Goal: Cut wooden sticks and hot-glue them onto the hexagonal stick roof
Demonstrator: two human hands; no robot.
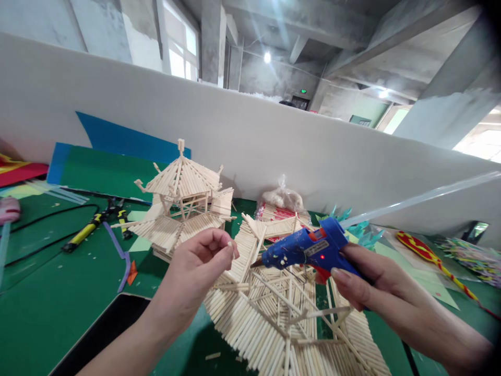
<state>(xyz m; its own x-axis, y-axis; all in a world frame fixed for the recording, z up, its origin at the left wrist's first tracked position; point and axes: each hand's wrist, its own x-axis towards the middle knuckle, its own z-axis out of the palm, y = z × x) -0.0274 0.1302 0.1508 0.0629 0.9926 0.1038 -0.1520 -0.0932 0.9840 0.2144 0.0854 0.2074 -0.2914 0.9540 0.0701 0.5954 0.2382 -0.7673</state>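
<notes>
My left hand [198, 266] is raised with its fingers pinched together on a small wooden stick [230, 244] near the fingertips. My right hand [376, 284] grips a blue hot glue gun [309, 248] whose nozzle points left toward that stick. A long clear glue stick [422, 198] runs out of the gun's back. Below both hands lies a large roof section of wooden sticks [282, 308] on the green table [43, 308]. A finished stick pavilion model [182, 206] stands behind my left hand.
A white partition wall [274, 136] closes off the back of the table. A yellow-handled tool [88, 230] and black cable lie at left. A black tablet [102, 334] sits near the front edge. A plastic bag of sticks [282, 201] and coloured paper crafts [430, 256] lie at the right.
</notes>
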